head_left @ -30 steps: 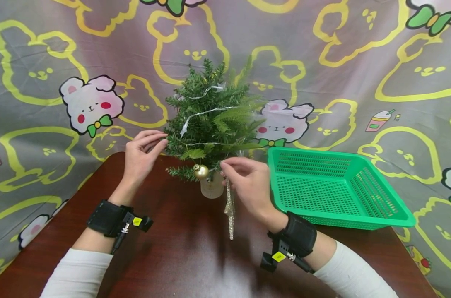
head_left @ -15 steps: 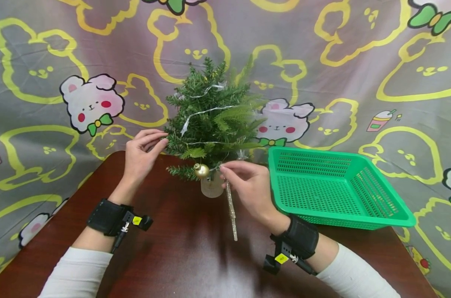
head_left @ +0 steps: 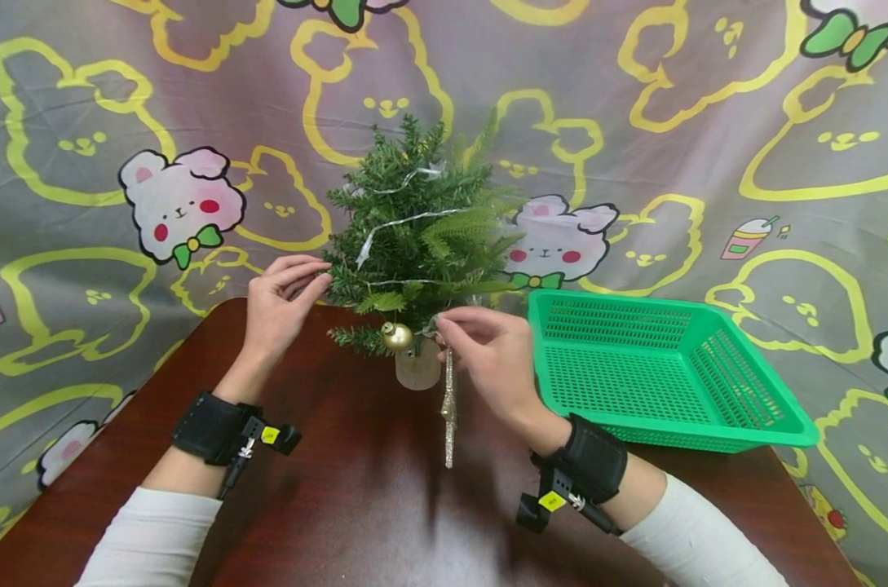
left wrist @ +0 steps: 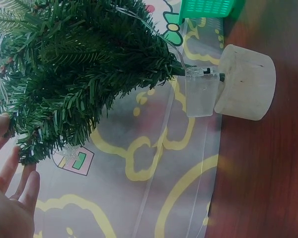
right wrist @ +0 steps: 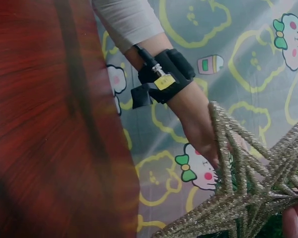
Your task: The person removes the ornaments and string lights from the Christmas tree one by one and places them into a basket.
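A small artificial Christmas tree [head_left: 421, 236] stands in a whitish round base [head_left: 417, 372], wrapped with a thin clear light string [head_left: 407, 220]. My left hand [head_left: 278, 306] pinches a branch tip on its left side; in the left wrist view the tip [left wrist: 27, 156] lies between thumb and fingers. Low on the right, my right hand [head_left: 491, 359] holds a gold glitter star ornament [head_left: 448, 408] by its upper end, close to a lower branch. The star hangs edge-on here, while the right wrist view shows its open frame [right wrist: 248, 183] large. A gold bauble [head_left: 397, 337] hangs on a low front branch.
A green plastic basket [head_left: 799, 424] sits on the right of the brown table [head_left: 326, 505]. Beside the tree's base is a clear plastic box [left wrist: 202, 94] on the light string. Behind everything hangs a patterned cloth [head_left: 267, 106].
My right hand dipped slightly, then came back up a little. The star has swung and turned, its lower end now further left. The left hand stays in place.
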`<state>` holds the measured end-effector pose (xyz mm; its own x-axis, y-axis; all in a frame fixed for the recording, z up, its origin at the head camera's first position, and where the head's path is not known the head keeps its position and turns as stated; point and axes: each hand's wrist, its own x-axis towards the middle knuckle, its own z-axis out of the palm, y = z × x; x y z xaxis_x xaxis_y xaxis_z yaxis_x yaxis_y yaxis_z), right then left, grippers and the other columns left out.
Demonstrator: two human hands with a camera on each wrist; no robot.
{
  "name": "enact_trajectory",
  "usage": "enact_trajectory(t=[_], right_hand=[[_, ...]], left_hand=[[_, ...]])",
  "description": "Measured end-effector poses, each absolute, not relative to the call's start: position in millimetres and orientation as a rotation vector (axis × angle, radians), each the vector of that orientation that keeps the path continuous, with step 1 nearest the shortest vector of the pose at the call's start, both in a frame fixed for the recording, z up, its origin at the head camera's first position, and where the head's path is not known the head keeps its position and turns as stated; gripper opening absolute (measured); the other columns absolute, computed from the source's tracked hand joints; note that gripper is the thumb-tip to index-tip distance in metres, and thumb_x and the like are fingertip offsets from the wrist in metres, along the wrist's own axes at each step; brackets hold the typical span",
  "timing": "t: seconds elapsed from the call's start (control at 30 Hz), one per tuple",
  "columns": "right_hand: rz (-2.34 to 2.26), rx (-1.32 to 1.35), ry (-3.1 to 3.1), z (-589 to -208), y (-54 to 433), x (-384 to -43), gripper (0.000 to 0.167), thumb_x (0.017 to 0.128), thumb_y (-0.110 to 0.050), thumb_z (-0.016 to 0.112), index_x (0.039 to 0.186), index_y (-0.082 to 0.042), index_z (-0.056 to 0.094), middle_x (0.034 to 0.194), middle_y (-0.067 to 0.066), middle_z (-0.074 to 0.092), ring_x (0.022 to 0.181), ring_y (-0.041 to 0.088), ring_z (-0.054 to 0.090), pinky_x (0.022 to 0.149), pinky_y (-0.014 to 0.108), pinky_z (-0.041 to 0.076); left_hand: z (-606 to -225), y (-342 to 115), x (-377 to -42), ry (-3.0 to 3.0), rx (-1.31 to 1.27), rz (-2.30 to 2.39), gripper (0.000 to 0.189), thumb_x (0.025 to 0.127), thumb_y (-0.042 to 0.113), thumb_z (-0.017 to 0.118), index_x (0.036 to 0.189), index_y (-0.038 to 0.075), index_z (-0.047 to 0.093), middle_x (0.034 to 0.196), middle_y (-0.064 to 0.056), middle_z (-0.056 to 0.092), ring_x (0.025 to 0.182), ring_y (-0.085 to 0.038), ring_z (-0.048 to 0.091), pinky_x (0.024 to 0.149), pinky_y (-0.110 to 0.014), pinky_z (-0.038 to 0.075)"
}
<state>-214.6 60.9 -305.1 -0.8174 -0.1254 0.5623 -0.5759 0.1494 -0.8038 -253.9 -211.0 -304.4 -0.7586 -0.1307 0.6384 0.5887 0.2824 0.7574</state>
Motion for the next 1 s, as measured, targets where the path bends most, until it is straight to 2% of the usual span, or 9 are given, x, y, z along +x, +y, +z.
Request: enact_trajectory(t=[0.27, 0.5, 0.67, 1.0], right_hand=[[1.718, 0.698, -2.115, -298, 57, -211, 0.013, 0.090, -0.013, 0.073, 0.098, -0.005, 0.077, 0.081, 0.014, 0.076, 0.058, 0.013, 0.070, 0.051, 0.039, 0.058], [1.724, 0.714, -2.113, -298, 58, -207, 0.013, 0.090, -0.013, 0.072, 0.099, -0.004, 0.077, 0.082, 0.014, 0.076, 0.059, 0.013, 0.071, 0.052, 0.034, 0.058], [1.754, 0.731, -2.073, -298, 62, -206, 0.014, 0.090, -0.014, 0.072, 0.099, -0.005, 0.077, 0.084, 0.016, 0.076, 0.060, 0.013, 0.070, 0.053, 0.035, 0.058], [1.720, 0.760, -2.059, -301, 67, -205, 0.012, 0.090, -0.015, 0.072, 0.098, -0.007, 0.078, 0.082, 0.012, 0.076, 0.060, 0.013, 0.070, 0.053, 0.033, 0.056]], left_hand=[[-304, -211, -254, -1.954, -0.409, -1.530, 0.023, 0.092, 0.004, 0.067, 0.110, -0.011, 0.070, 0.115, -0.021, 0.061, 0.098, 0.002, 0.065, 0.089, -0.011, 0.052], [-304, -211, -254, -1.953, -0.420, -1.531, 0.024, 0.092, 0.004, 0.066, 0.110, -0.012, 0.070, 0.116, -0.023, 0.060, 0.099, 0.001, 0.066, 0.089, -0.010, 0.051], [-304, -211, -255, -1.954, -0.419, -1.525, 0.024, 0.092, 0.004, 0.066, 0.110, -0.012, 0.070, 0.117, -0.024, 0.060, 0.099, 0.001, 0.065, 0.089, -0.009, 0.051], [-304, -211, -254, -1.952, -0.414, -1.522, 0.024, 0.092, 0.003, 0.066, 0.110, -0.012, 0.070, 0.116, -0.024, 0.060, 0.099, 0.002, 0.064, 0.089, -0.009, 0.050]])
